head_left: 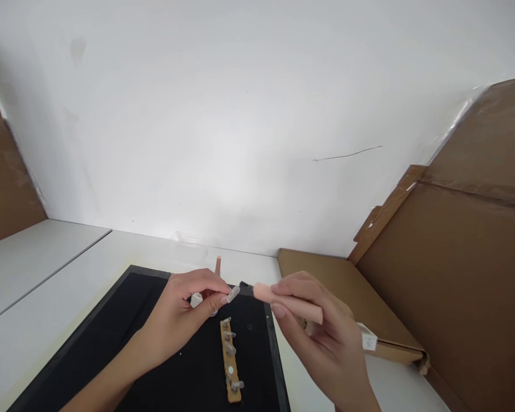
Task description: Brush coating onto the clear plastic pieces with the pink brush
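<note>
Between the thumb and index finger of my left hand [197, 300] is a small clear nail tip [233, 294]. My right hand [321, 332] grips a peach-coloured nail polish brush [289, 302] by its thick cylindrical handle. Its dark bristle end points left, close to the nail tip; I cannot tell whether they touch. Below my hands, a narrow tan strip [230, 366] lies on the black mat, with several clear tips standing on it. Behind my left hand, a thin peach stick-like thing [218, 265] and a white object [196, 299] are partly hidden.
A black mat [163, 366] with a grey border covers much of the white table [38, 274]. Flat cardboard [326, 266] lies at the right, beside upright cardboard [467, 252]. A small white box [368, 337] sits behind my right hand. A clear plastic tray [191, 246] stands against the wall.
</note>
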A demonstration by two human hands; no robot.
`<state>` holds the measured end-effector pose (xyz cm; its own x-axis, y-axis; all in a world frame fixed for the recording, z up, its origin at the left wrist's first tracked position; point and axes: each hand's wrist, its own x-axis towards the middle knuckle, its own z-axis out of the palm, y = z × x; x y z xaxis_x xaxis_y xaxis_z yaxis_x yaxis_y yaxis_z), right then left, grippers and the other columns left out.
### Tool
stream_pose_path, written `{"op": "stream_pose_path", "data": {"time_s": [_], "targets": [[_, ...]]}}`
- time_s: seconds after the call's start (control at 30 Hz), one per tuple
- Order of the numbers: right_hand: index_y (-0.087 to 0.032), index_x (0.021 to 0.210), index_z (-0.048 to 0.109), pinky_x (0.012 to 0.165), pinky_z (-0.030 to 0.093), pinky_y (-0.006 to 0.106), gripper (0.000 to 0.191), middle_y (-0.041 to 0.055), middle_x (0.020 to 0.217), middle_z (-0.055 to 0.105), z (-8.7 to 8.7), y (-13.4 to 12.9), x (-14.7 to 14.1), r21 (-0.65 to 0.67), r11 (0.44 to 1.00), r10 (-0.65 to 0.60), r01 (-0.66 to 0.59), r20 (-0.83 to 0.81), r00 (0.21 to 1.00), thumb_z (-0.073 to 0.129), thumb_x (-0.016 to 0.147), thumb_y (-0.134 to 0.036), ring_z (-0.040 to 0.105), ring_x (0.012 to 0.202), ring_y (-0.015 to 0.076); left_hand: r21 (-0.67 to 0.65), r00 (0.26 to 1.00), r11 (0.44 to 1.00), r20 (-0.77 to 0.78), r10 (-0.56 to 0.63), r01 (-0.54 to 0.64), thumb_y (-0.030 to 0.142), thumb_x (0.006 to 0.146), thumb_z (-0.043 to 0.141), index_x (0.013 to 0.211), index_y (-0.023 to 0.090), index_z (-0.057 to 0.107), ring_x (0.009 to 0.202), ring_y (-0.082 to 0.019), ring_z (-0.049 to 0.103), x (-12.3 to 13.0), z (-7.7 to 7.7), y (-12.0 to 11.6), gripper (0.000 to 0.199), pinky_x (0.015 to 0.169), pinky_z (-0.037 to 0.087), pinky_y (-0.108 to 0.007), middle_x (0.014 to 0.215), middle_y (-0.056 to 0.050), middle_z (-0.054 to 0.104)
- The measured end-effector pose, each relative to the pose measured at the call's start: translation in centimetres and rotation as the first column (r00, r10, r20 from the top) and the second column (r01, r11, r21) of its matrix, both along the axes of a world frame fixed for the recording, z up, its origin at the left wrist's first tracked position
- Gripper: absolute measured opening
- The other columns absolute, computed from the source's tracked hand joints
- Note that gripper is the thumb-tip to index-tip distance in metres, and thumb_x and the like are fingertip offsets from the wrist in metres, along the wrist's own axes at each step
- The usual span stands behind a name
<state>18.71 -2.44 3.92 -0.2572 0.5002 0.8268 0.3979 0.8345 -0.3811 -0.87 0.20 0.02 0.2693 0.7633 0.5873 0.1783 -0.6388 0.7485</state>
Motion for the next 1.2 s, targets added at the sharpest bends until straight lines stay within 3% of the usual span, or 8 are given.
{"op": "stream_pose_path", "data": {"time_s": [0.13, 0.37, 0.57, 0.8, 1.03, 1.2], "targets": [[-0.024, 0.096, 0.060, 0.049, 0.047, 0.025, 0.025, 0.0009, 0.072, 0.065, 0.03, -0.19, 0.08, -0.028, 0.988, 0.155, -0.154, 0.020, 0.988, 0.059, 0.081, -0.005, 0.058, 0.058, 0.0147, 0.047, 1.000, 0.999, -0.024, 0.001, 0.000, 0.016, 0.088, 0.057, 0.076, 0.016, 0.067, 0.065, -0.015, 0.060, 0.06, 0.00, 0.13, 0.015, 0.059, 0.045, -0.024, 0.070, -0.004, 0.067], [-0.022, 0.089, 0.060, 0.048, 0.046, 0.023, 0.016, 0.0012, 0.072, 0.062, -0.07, 0.02, 0.49, -0.038, 0.999, -0.024, 0.025, 0.028, 0.999, 0.057, 0.084, -0.007, 0.059, 0.060, 0.0141, 0.065, 0.998, 0.997, -0.043, -0.036, 0.039, 0.015, 0.090, 0.056, 0.080, 0.016, 0.068, 0.069, -0.015, 0.060, 0.21, -0.36, 0.09, 0.015, 0.062, 0.045, -0.024, 0.075, -0.004, 0.066], [-0.023, 0.093, 0.061, 0.047, 0.046, 0.024, 0.024, -0.0010, 0.066, 0.062, 0.24, -0.14, 0.51, -0.052, 0.986, 0.160, -0.156, 0.063, 0.985, 0.058, 0.080, -0.003, 0.056, 0.055, 0.0133, 0.101, 0.997, 0.993, -0.046, -0.056, 0.060, 0.011, 0.090, 0.055, 0.083, 0.017, 0.067, 0.069, -0.013, 0.057, 0.27, -0.47, 0.12, 0.015, 0.061, 0.044, -0.022, 0.077, -0.003, 0.063], [-0.022, 0.089, 0.061, 0.048, 0.047, 0.025, 0.019, 0.0010, 0.070, 0.062, 0.27, 0.11, 0.48, -0.018, 0.999, 0.036, -0.035, 0.042, 0.998, 0.057, 0.082, -0.005, 0.056, 0.056, 0.0136, 0.133, 0.995, 0.987, -0.051, -0.083, 0.089, 0.011, 0.091, 0.054, 0.084, 0.018, 0.069, 0.069, -0.013, 0.058, 0.31, -0.50, 0.13, 0.018, 0.065, 0.047, -0.023, 0.079, -0.003, 0.064], [-0.023, 0.090, 0.060, 0.046, 0.043, 0.023, 0.026, -0.0004, 0.070, 0.064, 0.57, -0.28, 0.37, -0.077, 0.982, 0.183, -0.174, 0.135, 0.974, 0.055, 0.077, -0.001, 0.055, 0.053, 0.0121, 0.155, 0.995, 0.984, -0.062, -0.082, 0.090, 0.010, 0.090, 0.054, 0.084, 0.017, 0.069, 0.069, -0.013, 0.060, 0.37, -0.06, 0.11, 0.017, 0.064, 0.048, -0.022, 0.078, -0.003, 0.066], [-0.023, 0.091, 0.060, 0.048, 0.045, 0.024, 0.022, 0.0001, 0.071, 0.063, 0.48, 0.01, 0.35, -0.024, 0.998, 0.060, -0.058, 0.085, 0.995, 0.056, 0.081, -0.003, 0.056, 0.057, 0.0133, 0.146, 0.994, 0.986, -0.085, -0.071, 0.083, 0.009, 0.090, 0.056, 0.084, 0.017, 0.069, 0.069, -0.012, 0.059, 0.38, -0.04, -0.07, 0.017, 0.064, 0.047, -0.020, 0.078, -0.003, 0.064]]}}
